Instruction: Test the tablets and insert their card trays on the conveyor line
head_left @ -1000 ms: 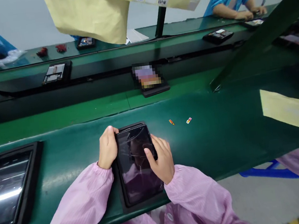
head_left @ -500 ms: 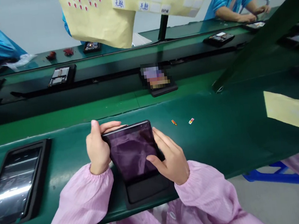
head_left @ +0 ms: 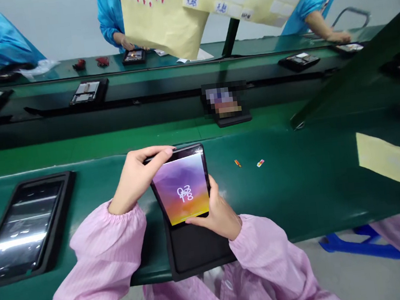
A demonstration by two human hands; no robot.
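Smartphone (head_left: 181, 188), lit, glossy, purple-orange wallpaper, held tilted above black tray (head_left: 197, 251) on green rubber-topped bench (head_left: 291, 192). Left hand (head_left: 136, 179): fingers (head_left: 152, 154) pressed together along top edge. Right hand (head_left: 218, 215): thumb (head_left: 197, 221) on lower edge, other fingers behind phone. Slick glass, light fingertip hold: slip could drop phone onto tray or bench edge. Two tiny labels (head_left: 248, 163) lie on bench, right.

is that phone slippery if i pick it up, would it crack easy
The phone will probably feel stiff, since it looks like a rigid flat slab. Its glossy glass face looks fairly slippery, so it may slide if held loosely. The glass is likely fragile too: a drop, even onto the black tray, could crack it.
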